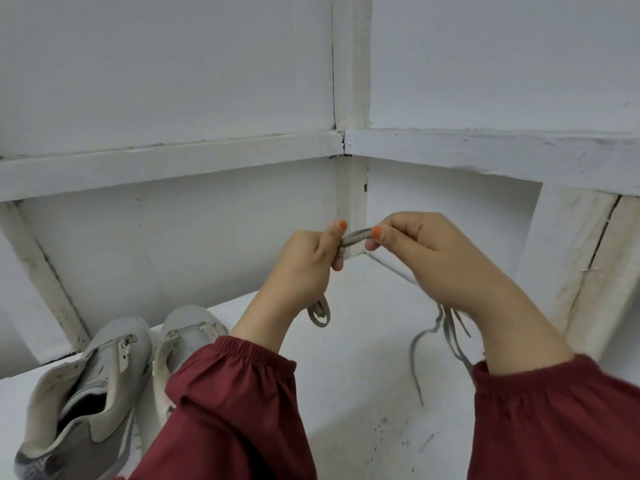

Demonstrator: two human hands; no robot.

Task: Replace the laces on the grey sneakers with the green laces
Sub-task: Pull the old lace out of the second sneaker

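White table (pixel 346 393): grey lace (pixel 354 236) pinched between both hands

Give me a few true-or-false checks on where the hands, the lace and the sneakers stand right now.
1. The left hand and the right hand both pinch the grey lace. True.
2. The grey sneakers stand to the right of the right hand. False: they stand at the left, beside the left sleeve.
3. A green lace is threaded through one sneaker. False: no green lace is in view, and the eyelets that show hold no lace.
4. Loose lengths of the grey lace hang below both hands. True.
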